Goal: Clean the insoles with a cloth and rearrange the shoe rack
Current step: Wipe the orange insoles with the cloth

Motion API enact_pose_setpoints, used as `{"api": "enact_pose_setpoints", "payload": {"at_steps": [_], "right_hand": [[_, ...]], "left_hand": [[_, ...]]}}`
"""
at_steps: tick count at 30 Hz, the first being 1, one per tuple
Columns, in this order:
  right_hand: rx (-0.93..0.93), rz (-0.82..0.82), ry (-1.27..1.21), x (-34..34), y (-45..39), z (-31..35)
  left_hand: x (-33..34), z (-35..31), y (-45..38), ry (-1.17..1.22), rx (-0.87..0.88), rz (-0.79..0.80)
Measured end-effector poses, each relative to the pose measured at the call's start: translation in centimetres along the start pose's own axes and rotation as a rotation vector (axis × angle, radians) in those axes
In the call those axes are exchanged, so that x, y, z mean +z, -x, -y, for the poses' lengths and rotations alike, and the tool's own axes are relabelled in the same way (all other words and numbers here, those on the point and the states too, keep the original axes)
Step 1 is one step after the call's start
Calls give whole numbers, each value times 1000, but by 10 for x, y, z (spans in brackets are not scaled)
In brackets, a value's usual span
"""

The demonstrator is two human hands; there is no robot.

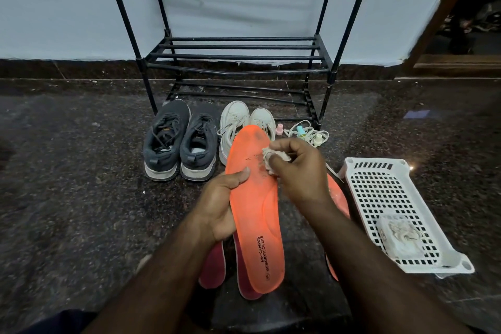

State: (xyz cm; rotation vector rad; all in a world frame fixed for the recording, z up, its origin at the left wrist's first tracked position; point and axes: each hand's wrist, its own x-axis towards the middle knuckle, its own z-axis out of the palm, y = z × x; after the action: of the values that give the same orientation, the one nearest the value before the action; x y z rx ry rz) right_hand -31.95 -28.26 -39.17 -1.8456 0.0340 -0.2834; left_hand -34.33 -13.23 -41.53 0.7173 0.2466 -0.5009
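My left hand [219,200] grips an orange insole [257,225] by its left edge, thumb on top, holding it above the floor. My right hand [295,168] pinches a small whitish cloth [271,160] and presses it onto the insole's upper half. A second orange insole [339,195] lies on the floor, mostly hidden by my right arm. Two dark red insoles [214,266] lie beneath the held one. The black shoe rack [235,57] stands against the wall with bare shelves.
A pair of dark grey sneakers [179,141] and a pair of white sneakers [238,125] stand on the floor before the rack. Small bottles and white laces [306,133] lie to their right. A white plastic basket [390,192] with a cloth inside sits at the right.
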Motion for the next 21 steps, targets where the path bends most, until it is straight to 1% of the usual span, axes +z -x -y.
{"api": "enact_pose_setpoints", "payload": {"at_steps": [1,3,5,7,8,10,12,14,16,17,18,21], "right_hand": [[32,1,-64,-2,-2,0],[48,79,-129,-4,-2,1],[-13,124,-12,-4,2,2],[-93,84,96,-1,4,0],[-113,47,102,1,5,0],[-78,-7,48,3,4,2],[-16,31,-25,0,3,5],[-26,95,10,-3,4,6],[-51,56,66,-5,4,6],[-32,17,35,-5,3,5],[18,-7,-54,-8,2,7],[165,-60,-421,-21,-8,20]], "left_hand": [[-1,0,-1,12,-2,9],[-1,-1,-2,24,-1,7],[1,-1,-1,6,-2,0],[3,-1,2,-9,-6,0],[3,-1,2,-7,-7,2],[4,-2,2,1,-4,-9],[4,-3,2,-6,0,-16],[3,-2,1,-22,-3,-16],[3,0,1,-39,-7,-9],[3,0,1,-42,-11,0],[3,0,1,-36,-23,18],[3,-4,3,14,-42,60]]}}
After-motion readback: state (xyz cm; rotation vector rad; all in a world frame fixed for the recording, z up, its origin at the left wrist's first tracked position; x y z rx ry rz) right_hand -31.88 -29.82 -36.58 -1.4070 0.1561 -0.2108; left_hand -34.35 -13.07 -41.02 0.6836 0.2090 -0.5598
